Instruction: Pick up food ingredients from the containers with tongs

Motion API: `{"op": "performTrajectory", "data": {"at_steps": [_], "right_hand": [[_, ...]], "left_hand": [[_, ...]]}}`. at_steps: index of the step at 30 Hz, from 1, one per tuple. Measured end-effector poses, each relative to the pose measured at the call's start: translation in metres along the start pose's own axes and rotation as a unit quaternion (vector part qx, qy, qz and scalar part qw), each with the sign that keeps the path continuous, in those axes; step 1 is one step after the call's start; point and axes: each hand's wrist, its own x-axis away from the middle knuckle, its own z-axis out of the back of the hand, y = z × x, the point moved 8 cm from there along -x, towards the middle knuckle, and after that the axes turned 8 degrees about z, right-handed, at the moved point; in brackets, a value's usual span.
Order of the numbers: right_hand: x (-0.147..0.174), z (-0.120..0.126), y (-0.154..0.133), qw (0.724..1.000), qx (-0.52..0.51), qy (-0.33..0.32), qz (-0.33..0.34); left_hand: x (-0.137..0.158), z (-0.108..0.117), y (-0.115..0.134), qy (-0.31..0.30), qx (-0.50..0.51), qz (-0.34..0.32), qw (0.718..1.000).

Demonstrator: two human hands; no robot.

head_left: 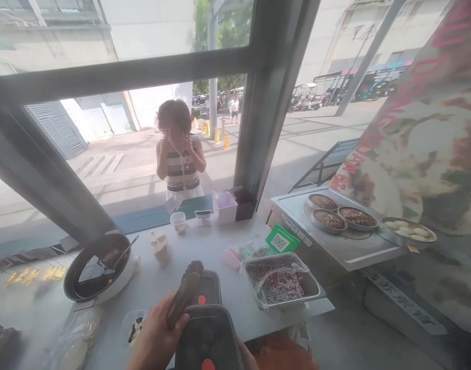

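My left hand point(158, 324) is closed around a long dark brown object point(185, 293) with a knobby far end; its exact kind is unclear. The left thumb lies by a dark lidded container point(208, 329) with an orange-red dot. At that container's right side, my right hand point(246, 355) shows only in part, pressed against it. Directly behind stands a second dark container point(211, 290) with a similar dot. Left of my left hand, a clear tub point(133, 326) holds black and white bits, partly covered by the hand.
A large pot point(131, 267) with a ladle stands left on the white counter point(228, 252). Right are a metal tray point(316, 293) of shredded stuff, a green QR sign point(282, 239) and steamer trays point(330, 220). Beyond the window frame point(254, 128) stands a person point(181, 159).
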Motion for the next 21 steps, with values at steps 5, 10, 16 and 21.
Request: {"op": "performTrajectory", "data": {"at_steps": [5,10,16,21], "right_hand": [[-0.007,0.008,0.01,0.999,0.024,-0.039,-0.023],[-0.007,0.008,0.007,0.998,0.006,-0.064,-0.018],[0.001,0.01,0.002,0.999,0.016,-0.042,-0.025],[0.007,0.002,-0.001,1.0,0.002,-0.012,-0.029]], "left_hand": [[-0.002,0.008,0.006,-0.034,-0.046,0.012,0.998],[-0.008,-0.001,-0.002,-0.042,-0.062,0.019,0.997],[-0.014,-0.004,0.004,-0.056,-0.057,0.016,0.997],[-0.024,-0.01,-0.001,-0.088,-0.005,0.015,0.996]]}}
